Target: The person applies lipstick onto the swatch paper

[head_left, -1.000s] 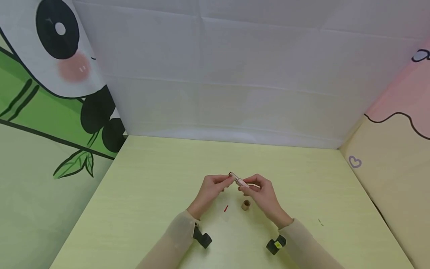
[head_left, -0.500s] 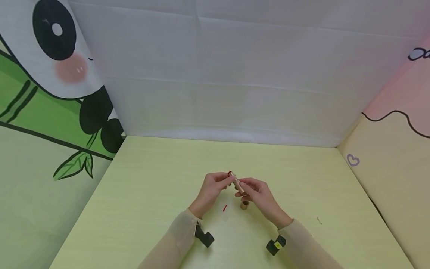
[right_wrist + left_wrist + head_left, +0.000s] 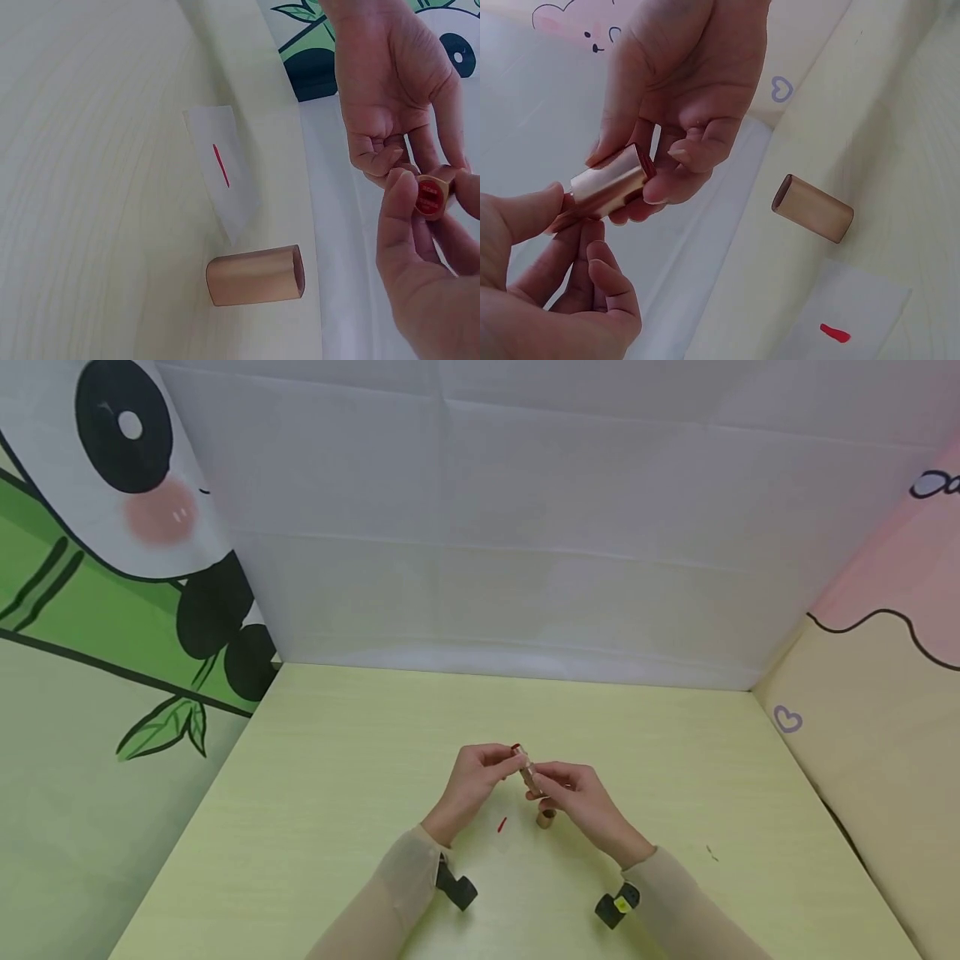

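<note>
A rose-gold lipstick (image 3: 613, 183) is held between both hands over the table, tilted in the head view with a dark red end at upper left. My left hand (image 3: 472, 783) pinches its upper part between thumb and fingers. Around the lower part of the tube curl the thumb and fingers of my right hand (image 3: 583, 795). In the right wrist view the round red label on the lipstick base (image 3: 430, 197) faces the camera. The lipstick cap (image 3: 814, 210), a rose-gold sleeve with one open end, lies on its side on the table near the right hand.
A small white paper strip (image 3: 217, 127) lies by the cap, with a red smear (image 3: 835, 332) on it. The pale yellow table (image 3: 360, 743) meets a white cloth backdrop (image 3: 495, 602). Printed panels stand left and right. A small dark mark (image 3: 712, 853) shows at the table's right.
Compared with a second ago, the right hand has shifted slightly down and left, and the lipstick stands steeper in the head view. The left hand keeps its pinch. Cap and paper stay put.
</note>
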Demonstrator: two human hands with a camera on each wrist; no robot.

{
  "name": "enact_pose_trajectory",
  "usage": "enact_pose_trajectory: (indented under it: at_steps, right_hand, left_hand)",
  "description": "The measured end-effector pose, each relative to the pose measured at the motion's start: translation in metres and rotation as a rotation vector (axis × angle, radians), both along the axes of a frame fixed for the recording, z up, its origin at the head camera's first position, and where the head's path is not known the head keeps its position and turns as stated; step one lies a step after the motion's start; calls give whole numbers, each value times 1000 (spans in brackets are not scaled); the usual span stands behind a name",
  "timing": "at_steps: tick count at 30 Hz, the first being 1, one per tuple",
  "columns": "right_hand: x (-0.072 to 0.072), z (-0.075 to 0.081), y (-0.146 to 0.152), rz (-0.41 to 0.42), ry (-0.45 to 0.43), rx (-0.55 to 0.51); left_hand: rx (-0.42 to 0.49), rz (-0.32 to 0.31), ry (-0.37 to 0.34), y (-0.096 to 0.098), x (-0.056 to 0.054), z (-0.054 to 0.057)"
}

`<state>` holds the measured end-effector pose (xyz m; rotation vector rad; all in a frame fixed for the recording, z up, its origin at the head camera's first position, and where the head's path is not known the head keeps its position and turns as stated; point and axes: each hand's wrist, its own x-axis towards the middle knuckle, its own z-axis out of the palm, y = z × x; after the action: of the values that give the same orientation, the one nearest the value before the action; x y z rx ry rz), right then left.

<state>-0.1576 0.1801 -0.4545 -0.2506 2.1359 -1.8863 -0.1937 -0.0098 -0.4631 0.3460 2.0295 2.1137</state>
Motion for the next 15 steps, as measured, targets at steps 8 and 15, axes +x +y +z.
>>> enact_pose_trajectory:
  at_steps: [8,15]
  right_hand:
    - [-3,-1,1,-117,134,58]
    - [-7,-2,2,-155,275,194]
  left_hand:
    - [-41,30,28,7,-2,2]
    - [-71,44,79,12,-3,6]
